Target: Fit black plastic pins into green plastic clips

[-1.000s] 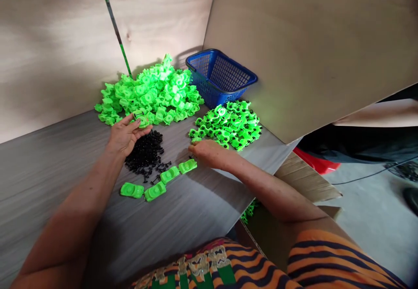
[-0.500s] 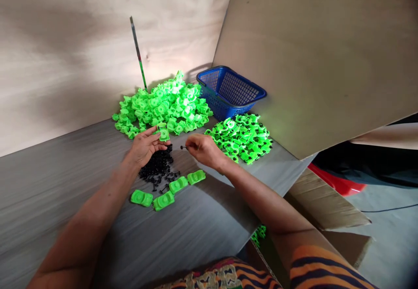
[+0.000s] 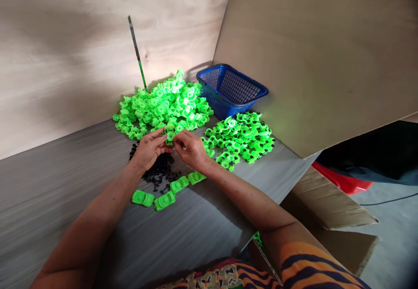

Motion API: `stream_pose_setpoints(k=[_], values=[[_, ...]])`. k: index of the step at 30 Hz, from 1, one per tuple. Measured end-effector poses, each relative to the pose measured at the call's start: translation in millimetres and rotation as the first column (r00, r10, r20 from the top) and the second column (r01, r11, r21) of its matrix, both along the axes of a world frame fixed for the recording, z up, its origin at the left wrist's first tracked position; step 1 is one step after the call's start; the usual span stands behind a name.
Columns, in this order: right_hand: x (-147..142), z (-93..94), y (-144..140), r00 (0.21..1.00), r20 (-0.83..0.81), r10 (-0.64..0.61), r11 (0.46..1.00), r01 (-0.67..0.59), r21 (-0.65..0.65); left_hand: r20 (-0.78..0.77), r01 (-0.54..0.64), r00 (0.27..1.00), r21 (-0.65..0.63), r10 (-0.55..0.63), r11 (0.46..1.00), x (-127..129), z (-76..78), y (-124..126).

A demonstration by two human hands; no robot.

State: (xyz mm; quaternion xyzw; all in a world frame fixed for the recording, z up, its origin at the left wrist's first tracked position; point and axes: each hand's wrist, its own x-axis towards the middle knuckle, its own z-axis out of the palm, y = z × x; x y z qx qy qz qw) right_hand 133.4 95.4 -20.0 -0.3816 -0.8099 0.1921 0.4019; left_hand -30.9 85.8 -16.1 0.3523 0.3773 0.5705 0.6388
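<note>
My left hand (image 3: 149,150) is closed on a green plastic toy car body (image 3: 170,137), held above the table with its underside facing me. A black axle sits across the far end of that body. Meeting it from the right, my right hand (image 3: 191,149) pinches at the near end, where a black wheel axle is mostly hidden by the fingers. Under the hands lies a heap of loose black wheel axles (image 3: 158,167). In front of them several green car bodies (image 3: 164,200) rest in a row, roof side up.
Behind my hands rises a large pile of green car bodies (image 3: 160,102). To the right is a pile of cars fitted with black axles (image 3: 251,139). A blue basket (image 3: 228,102) stands in the corner by the boards. A cardboard box (image 3: 339,245) sits below the table edge.
My right hand has moved left with the black axle, up to the car body. My left hand has shifted slightly right with the body. More wheeled cars show beside my right wrist.
</note>
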Motion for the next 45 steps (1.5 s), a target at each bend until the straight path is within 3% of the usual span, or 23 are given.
stream_pose_setpoints(k=[13,27,36,45], values=[[-2.0,-0.6,-1.5,0.991,0.12,-0.066,0.998,0.064,0.018,-0.067,0.028,0.997,0.058,-0.025,0.998,4.2,2.9,-4.6],[0.4,-13.4,3.7,0.957,-0.279,-0.074,0.981,0.019,-0.195,-0.212,-0.114,0.968,0.119,0.138,0.986,8.5,4.6,-8.9],[-3.8,-19.3,5.8,0.922,-0.386,-0.037,0.991,-0.017,-0.135,-0.236,-0.17,0.949,0.183,0.211,0.968,14.0,10.7,-13.8],[1.4,-9.0,-4.3,0.951,-0.301,-0.065,0.998,0.057,-0.036,-0.209,-0.193,0.951,0.175,0.228,0.965,18.0,15.9,-16.4]])
